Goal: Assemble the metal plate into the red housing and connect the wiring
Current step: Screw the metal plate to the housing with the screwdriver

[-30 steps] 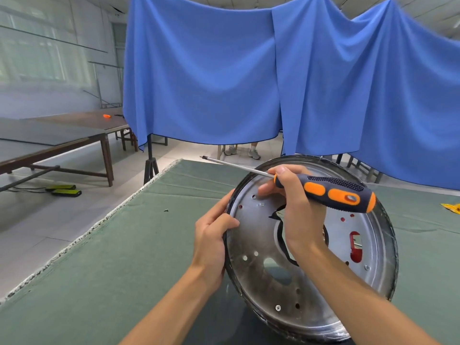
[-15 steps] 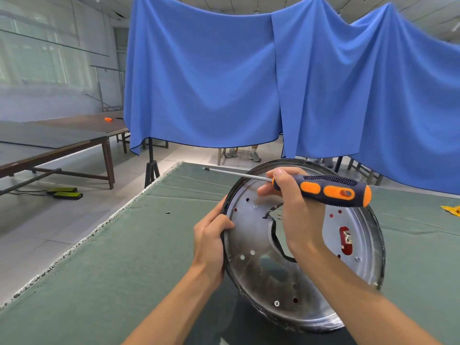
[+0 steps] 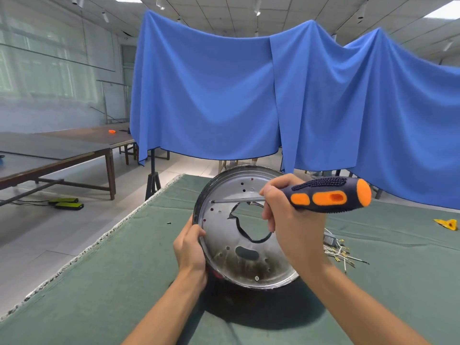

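A round metal plate (image 3: 231, 260), shiny with scorched patches, several holes and a ragged central opening, stands tilted on its lower edge on the green table. Only a dark red sliver of the housing (image 3: 219, 277) shows under its lower rim. My left hand (image 3: 190, 247) grips the plate's left rim. My right hand (image 3: 288, 220) holds a black and orange screwdriver (image 3: 328, 196) level across the plate, its shaft tip near the plate's upper left holes. A bundle of white wires (image 3: 338, 252) with metal terminals lies on the cloth to the right, partly hidden by my right forearm.
The green cloth table (image 3: 112, 282) has its left edge running diagonally, with floor beyond. A tiny dark screw (image 3: 168, 223) lies near that edge. A yellow scrap (image 3: 448, 224) sits at far right. Blue drapes (image 3: 249, 95) hang behind; wooden tables (image 3: 62, 155) stand at left.
The plate has tipped up more steeply and turned. The screwdriver shaft, which pointed past the plate's top left rim, now lies across the plate face. The wire bundle has come into view.
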A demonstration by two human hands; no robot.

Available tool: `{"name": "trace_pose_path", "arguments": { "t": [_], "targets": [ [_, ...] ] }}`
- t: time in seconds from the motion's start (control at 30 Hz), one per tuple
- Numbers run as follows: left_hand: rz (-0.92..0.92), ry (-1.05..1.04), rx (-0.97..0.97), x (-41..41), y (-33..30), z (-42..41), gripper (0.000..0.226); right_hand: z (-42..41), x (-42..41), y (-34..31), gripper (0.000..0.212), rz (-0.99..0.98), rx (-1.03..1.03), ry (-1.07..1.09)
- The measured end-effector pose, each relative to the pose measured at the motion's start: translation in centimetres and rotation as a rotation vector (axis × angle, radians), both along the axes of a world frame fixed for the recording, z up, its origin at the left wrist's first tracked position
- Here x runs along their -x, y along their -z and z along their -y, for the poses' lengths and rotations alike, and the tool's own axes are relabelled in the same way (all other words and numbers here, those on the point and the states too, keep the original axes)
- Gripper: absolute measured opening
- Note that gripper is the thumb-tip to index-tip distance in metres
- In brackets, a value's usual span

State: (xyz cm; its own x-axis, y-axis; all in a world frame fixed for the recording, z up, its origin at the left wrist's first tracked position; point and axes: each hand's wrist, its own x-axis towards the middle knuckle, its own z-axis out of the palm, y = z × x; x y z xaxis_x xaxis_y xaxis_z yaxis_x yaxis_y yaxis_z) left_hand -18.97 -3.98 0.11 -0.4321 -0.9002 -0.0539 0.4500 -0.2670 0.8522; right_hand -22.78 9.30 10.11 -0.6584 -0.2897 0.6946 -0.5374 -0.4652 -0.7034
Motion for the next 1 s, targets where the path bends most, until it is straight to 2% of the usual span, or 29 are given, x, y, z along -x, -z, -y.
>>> {"name": "trace_pose_path", "arguments": {
  "t": [0.1,0.23,0.37,0.6,1.0],
  "targets": [
    [-0.015,-0.014,0.002,0.1,-0.2,-0.1,0.040,-0.1,-0.1,0.1,0.009,0.032,-0.032,0.000],
    [-0.046,0.010,0.076,0.0,-0.1,-0.3,0.043,0.1,-0.1,0.3,0.003,0.032,-0.085,0.030],
    [-0.039,0.008,0.111,0.2,-0.1,-0.3,0.042,0.3,-0.1,0.3,0.005,-0.018,-0.108,0.075],
    [-0.035,0.013,0.155,0.4,0.0,-0.4,0.046,0.7,-0.3,0.1,0.021,-0.031,-0.092,0.073],
    [-0.073,0.011,0.121,0.7,0.2,-0.5,0.052,0.9,-0.5,-0.8,0.016,-0.117,-0.146,0.136]
  ]
}}
